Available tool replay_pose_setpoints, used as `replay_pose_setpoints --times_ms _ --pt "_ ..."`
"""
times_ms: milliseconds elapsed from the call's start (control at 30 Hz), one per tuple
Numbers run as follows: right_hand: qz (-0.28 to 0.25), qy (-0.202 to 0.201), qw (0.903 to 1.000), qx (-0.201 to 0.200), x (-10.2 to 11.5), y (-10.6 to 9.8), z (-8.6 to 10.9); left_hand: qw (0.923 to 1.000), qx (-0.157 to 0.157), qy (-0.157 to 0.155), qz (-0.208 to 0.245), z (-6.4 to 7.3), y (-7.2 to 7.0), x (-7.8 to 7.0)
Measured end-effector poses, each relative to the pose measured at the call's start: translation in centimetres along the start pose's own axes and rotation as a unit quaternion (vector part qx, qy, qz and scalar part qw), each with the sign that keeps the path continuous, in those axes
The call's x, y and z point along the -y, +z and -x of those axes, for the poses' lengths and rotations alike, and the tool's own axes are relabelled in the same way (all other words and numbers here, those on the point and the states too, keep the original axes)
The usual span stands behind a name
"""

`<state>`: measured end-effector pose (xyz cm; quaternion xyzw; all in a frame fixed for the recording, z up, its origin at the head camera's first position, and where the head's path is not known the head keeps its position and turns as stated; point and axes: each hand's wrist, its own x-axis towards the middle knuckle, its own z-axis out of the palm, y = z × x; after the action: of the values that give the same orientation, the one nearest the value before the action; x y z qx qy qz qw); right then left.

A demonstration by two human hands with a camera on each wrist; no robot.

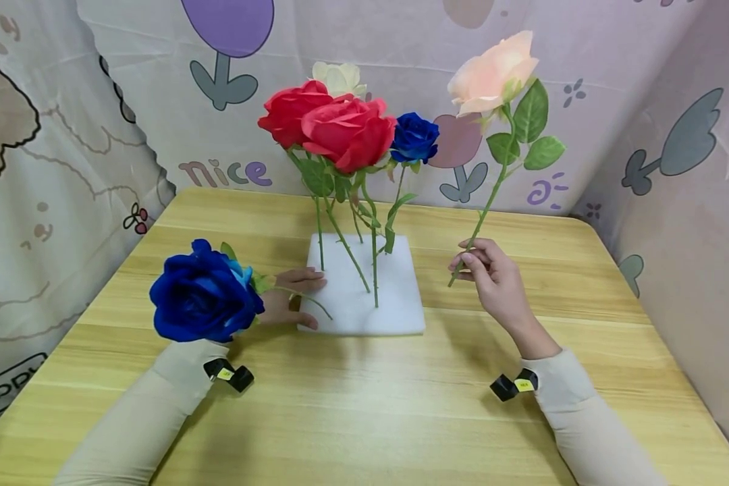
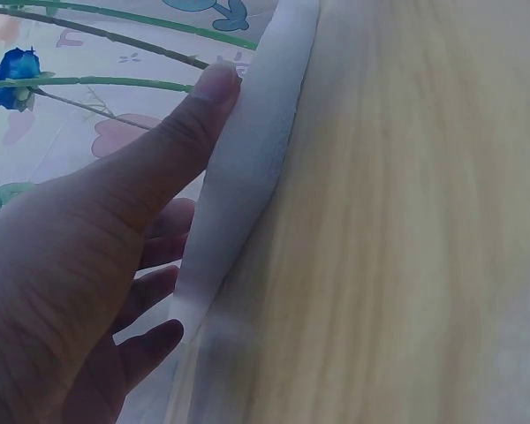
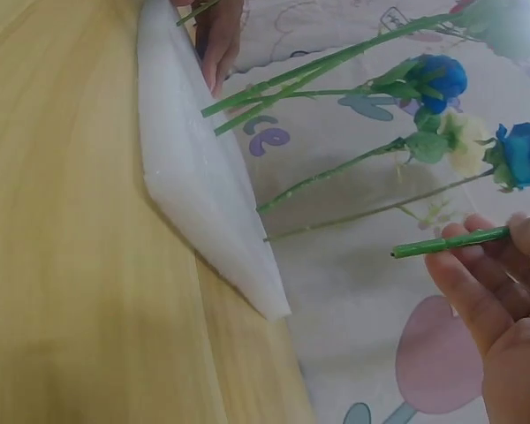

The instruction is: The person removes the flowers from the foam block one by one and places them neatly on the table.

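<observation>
My right hand [image 1: 497, 280] pinches the lower stem of a peach rose [image 1: 495, 74], held upright with a slight lean, right of a white foam block [image 1: 395, 283]. The cut stem end [image 3: 411, 251] shows just past the fingers in the right wrist view, apart from the foam. My left hand [image 1: 282, 297] rests at the foam's left edge, fingers extended and thumb [image 2: 214, 88] near the front corner. Standing in the foam are two red roses [image 1: 349, 131], a cream rose [image 1: 340, 77], a small blue rose [image 1: 414, 138] and a large blue rose [image 1: 203, 293] leaning left over my left wrist.
The foam lies on a wooden table [image 1: 364, 405]. Behind it hangs a printed cloth [image 1: 364, 34], with more cloth at both sides. The large blue bloom overhangs the left forearm, and the red blooms crowd together above the foam.
</observation>
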<state>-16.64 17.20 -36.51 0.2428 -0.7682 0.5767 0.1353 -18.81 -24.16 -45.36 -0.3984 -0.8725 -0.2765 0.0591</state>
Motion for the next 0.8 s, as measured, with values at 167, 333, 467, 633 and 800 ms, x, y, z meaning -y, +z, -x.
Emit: replay_pose_setpoints --times_ms 167,333,467,633,800 --pt "0.005 0.038 0.9991 0.016 0.0 -0.9 0.8 1.0000 0.000 -0.008 -0.006 -0.1 -0.4 -0.6" --pt "0.025 0.067 0.9968 0.036 -0.2 -1.8 1.6 0.9999 -0.004 0.004 -0.009 -0.4 -1.0 -1.6" --pt "0.034 0.103 0.9927 0.054 -0.2 -2.5 2.2 0.9999 0.001 -0.006 -0.008 -0.3 -1.0 -1.6" --pt "0.008 0.144 0.9864 0.079 -0.5 -3.0 2.7 0.9998 0.008 -0.018 -0.006 -0.3 -1.0 -1.6" --pt "-0.026 0.182 0.9777 0.102 -0.8 -3.1 3.2 0.9995 0.012 -0.027 -0.012 -0.4 -1.2 -2.1"
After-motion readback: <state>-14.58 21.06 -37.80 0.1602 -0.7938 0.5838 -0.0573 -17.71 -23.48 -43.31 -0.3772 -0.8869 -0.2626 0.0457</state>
